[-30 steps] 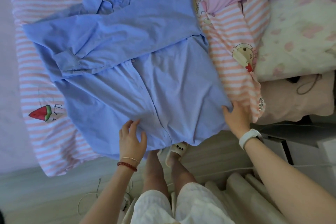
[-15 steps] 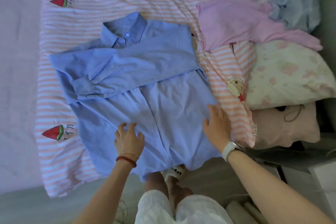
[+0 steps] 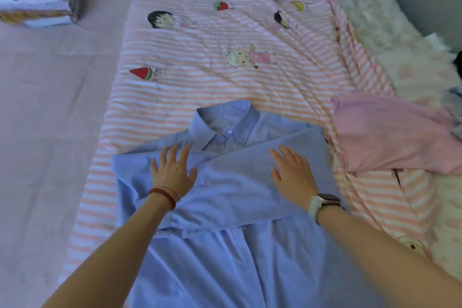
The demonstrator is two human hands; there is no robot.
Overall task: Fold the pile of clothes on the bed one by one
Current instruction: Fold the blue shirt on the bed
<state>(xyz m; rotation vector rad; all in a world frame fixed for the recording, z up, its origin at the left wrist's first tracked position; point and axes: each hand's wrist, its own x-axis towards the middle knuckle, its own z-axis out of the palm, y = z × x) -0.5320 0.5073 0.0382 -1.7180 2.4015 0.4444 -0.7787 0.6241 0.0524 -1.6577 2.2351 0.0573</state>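
Pink-and-white striped quilt (image 3: 225, 87) with cartoon prints covers the bed. Blue button-up shirt (image 3: 225, 245) lies front-up at its near edge, collar away from the person, sleeves crossed over the chest. Left hand (image 3: 172, 170) flat on the folded sleeve, fingers spread and straight. Right hand (image 3: 292, 172) flat on the other sleeve, fingers extended, grasping nothing. Pink garment (image 3: 390, 132) lies just right of the shirt.

Counting now: one blue shirt (image 3: 232, 207) under two flat hands, left hand (image 3: 172, 172) and right hand (image 3: 292, 177), one pink garment (image 3: 390, 132), one striped quilt (image 3: 225, 87), and perhaps one folded stack (image 3: 35, 8), blurred.
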